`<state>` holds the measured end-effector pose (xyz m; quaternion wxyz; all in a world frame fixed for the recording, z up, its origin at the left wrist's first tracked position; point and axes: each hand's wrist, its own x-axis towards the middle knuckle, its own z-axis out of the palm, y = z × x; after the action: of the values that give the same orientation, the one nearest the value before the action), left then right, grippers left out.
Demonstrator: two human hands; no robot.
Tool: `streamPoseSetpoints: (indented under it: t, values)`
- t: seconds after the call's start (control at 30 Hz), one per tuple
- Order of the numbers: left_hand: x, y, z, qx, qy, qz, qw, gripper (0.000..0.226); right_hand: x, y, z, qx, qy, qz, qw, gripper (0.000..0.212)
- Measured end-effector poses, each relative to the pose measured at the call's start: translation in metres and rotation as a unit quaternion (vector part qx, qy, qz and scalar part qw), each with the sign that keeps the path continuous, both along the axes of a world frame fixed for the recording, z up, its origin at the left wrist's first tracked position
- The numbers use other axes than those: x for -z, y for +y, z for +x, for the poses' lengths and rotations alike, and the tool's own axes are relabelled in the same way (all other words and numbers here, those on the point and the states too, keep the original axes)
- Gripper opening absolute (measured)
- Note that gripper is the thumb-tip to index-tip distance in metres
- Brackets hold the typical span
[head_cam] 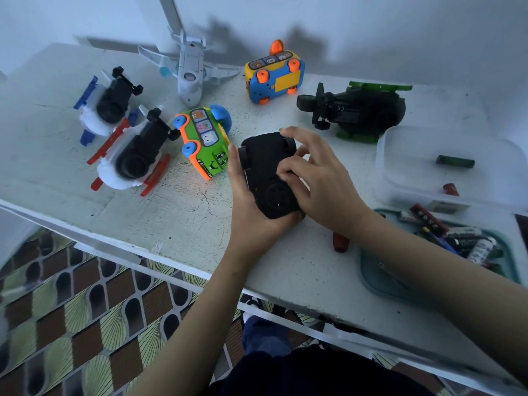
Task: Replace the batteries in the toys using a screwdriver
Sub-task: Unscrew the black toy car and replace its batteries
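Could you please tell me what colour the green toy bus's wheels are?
Blue, seen best in the head view on the green plastic toy bus.

At the centre of the frame, an upturned black toy car is gripped from the left by the left hand, and its underside is clasped by the curled fingers of the right hand. A red-handled screwdriver is seen lying on the surface just below.
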<state>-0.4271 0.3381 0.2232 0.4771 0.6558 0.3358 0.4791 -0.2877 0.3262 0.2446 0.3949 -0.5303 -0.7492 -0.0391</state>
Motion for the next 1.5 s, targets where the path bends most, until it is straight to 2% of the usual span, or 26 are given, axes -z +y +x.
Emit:
streamPoseSetpoints:
  t: [0.17,0.43,0.5,0.63,0.8,0.87,1.07,1.23,1.27,1.3,1.37,1.4,1.43,1.5]
  values:
    - [0.001,-0.001,0.000,-0.002,0.005,0.004,1.000,0.122,-0.005,0.001,0.003,-0.012,-0.009,-0.021,1.000,0.006]
    - [0.002,0.001,-0.001,0.004,0.006,-0.001,1.000,0.124,-0.016,0.003,0.007,-0.013,0.038,-0.109,0.993,0.002]
    - [0.002,0.001,-0.002,0.001,0.009,-0.007,1.000,0.125,-0.020,0.003,0.005,0.001,0.086,-0.146,0.986,0.013]
    - [0.001,0.002,-0.003,0.001,0.013,-0.012,1.000,0.128,-0.027,0.004,-0.003,0.035,0.242,-0.244,0.938,0.040]
    - [0.002,0.002,-0.002,0.004,0.018,-0.008,1.000,0.125,-0.029,0.003,-0.009,0.056,0.432,-0.339,0.834,0.046]
    - [0.002,0.002,-0.002,0.006,0.016,-0.009,1.000,0.125,-0.030,0.003,-0.009,0.061,0.463,-0.361,0.807,0.043]
    - [0.003,0.002,-0.002,0.009,0.013,-0.003,1.000,0.123,-0.031,0.001,-0.006,0.055,0.498,-0.396,0.770,0.039]
    - [0.004,0.003,-0.002,0.013,0.013,-0.001,1.000,0.125,-0.031,-0.002,-0.001,0.085,0.471,-0.414,0.774,0.033]
    - [0.004,0.002,-0.002,0.018,0.011,-0.001,1.000,0.124,-0.031,-0.004,0.001,0.098,0.447,-0.411,0.788,0.028]
    - [0.004,0.001,-0.003,0.021,0.009,-0.001,1.000,0.123,-0.031,-0.007,0.004,0.115,0.402,-0.397,0.817,0.024]
    - [0.004,0.000,-0.003,0.026,0.004,-0.001,1.000,0.123,-0.034,-0.015,0.011,0.153,0.228,-0.325,0.905,0.013]
    - [0.004,0.000,-0.003,0.027,0.003,0.000,1.000,0.123,-0.036,-0.020,0.015,0.176,0.119,-0.290,0.933,0.013]
    - [0.005,0.000,-0.003,0.027,0.001,0.000,1.000,0.123,-0.040,-0.025,0.018,0.201,0.024,-0.278,0.939,0.019]
    - [0.006,0.000,-0.004,0.026,0.002,-0.001,1.000,0.123,-0.049,-0.035,0.024,0.244,-0.097,-0.348,0.900,0.031]
